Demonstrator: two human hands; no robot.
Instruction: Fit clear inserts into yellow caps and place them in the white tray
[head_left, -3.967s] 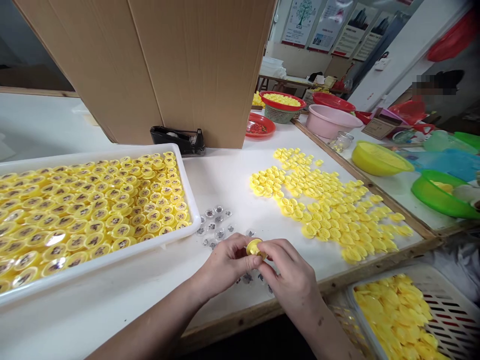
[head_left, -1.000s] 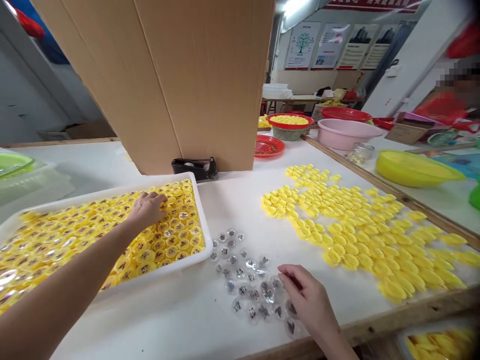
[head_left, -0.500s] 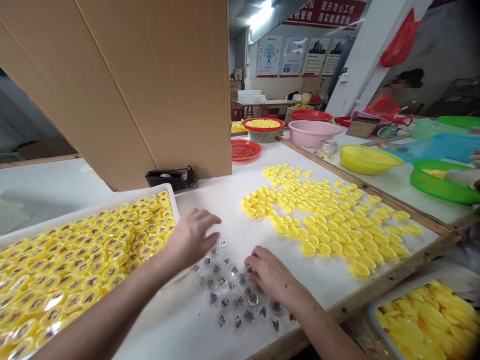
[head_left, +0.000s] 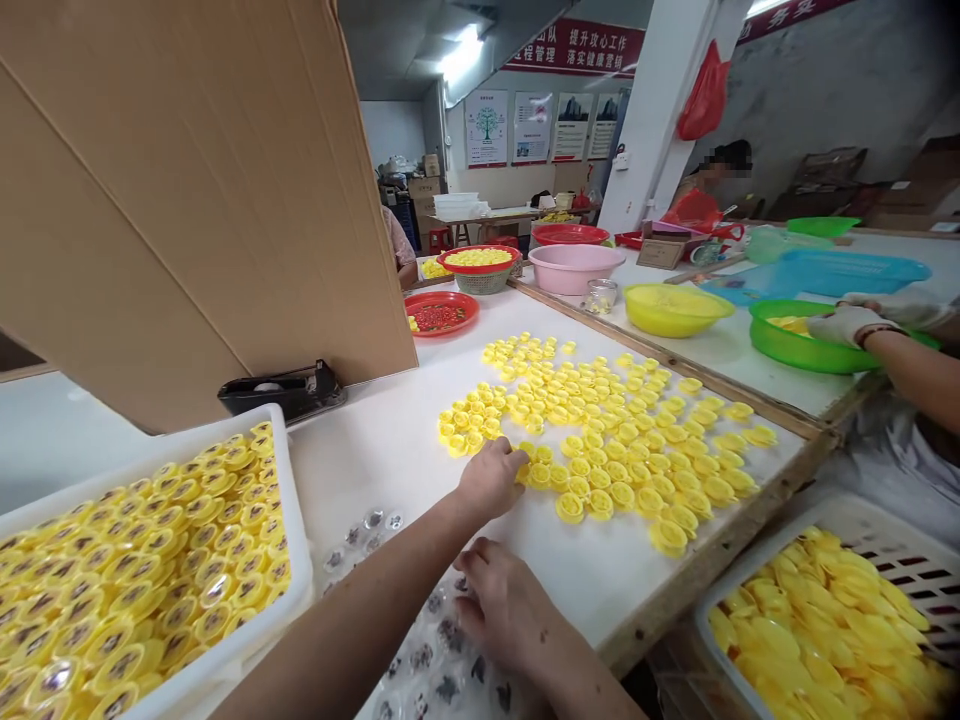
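My left hand [head_left: 491, 482] reaches to the near left edge of the loose yellow cups [head_left: 600, 430], its fingers pinched at one cup beside the pile. My right hand [head_left: 499, 600] lies just below it, over the clear discs with dark prints [head_left: 420, 658]; its fingers are curled and their tips are partly hidden, so what they hold cannot be made out. At the left, a white tray [head_left: 292, 520] is filled with yellow cups [head_left: 150, 560] that carry printed discs.
A cardboard sheet [head_left: 225, 180] stands behind a black tape dispenser [head_left: 281, 390]. Wooden strips [head_left: 720, 390] edge the table. Basins stand beyond, and a person's gloved hand [head_left: 844, 325] is in a green one [head_left: 810, 352]. A crate of yellow pieces [head_left: 825, 620] sits lower right.
My left hand has moved right, from beside the tray to the yellow cups. My right hand stays over the clear discs. The view has turned right.
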